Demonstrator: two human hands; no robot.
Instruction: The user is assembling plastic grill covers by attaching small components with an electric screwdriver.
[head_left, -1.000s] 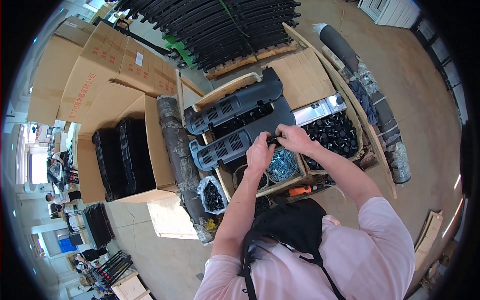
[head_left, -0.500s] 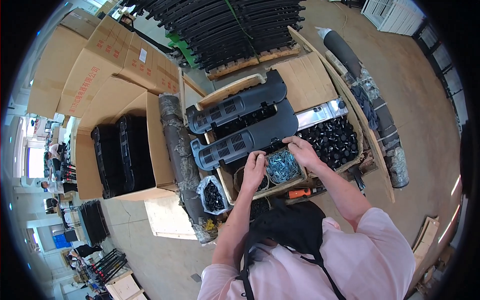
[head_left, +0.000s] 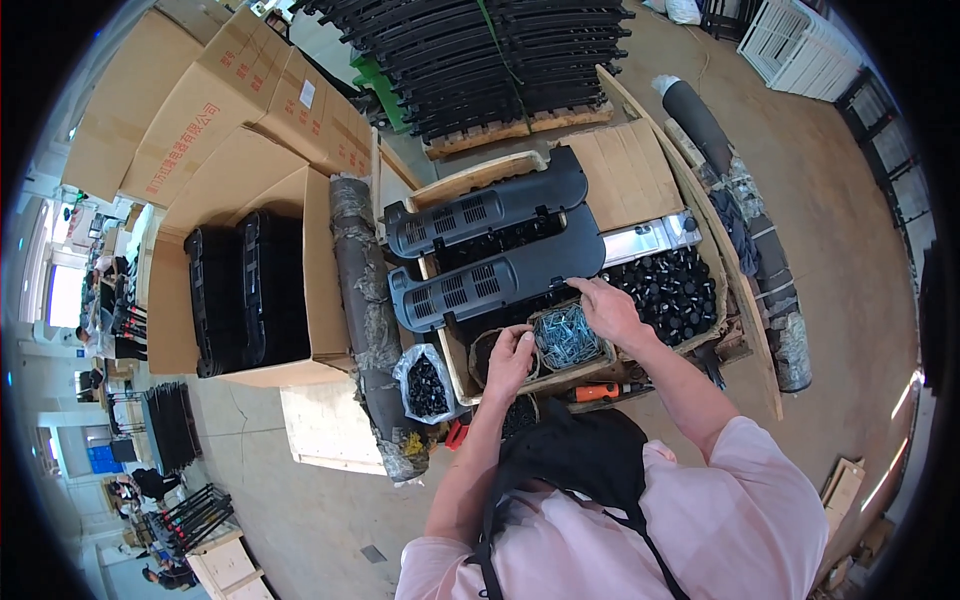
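Note:
Two black plastic covers with vent slots lie across a wooden parts box, the near cover in front of the far cover. At the near cover's front edge, the fingertips of my right hand are pinched together; any small part in them is hidden. My left hand hangs over a small round bin of dark parts, thumb and fingers closed, contents too small to make out. Between my hands sits a bin of silvery screws. Black knob-headed parts fill the compartment to the right.
A wrapped roll runs along the box's left side, by a bag of small black parts. Further left stands an open carton with black cases. An orange-handled tool lies at the front; a wooden board borders the right.
My left hand has drawn back from the near cover's front edge to over the small round bin. The right hand stays at the cover's edge. The whole view has shifted slightly.

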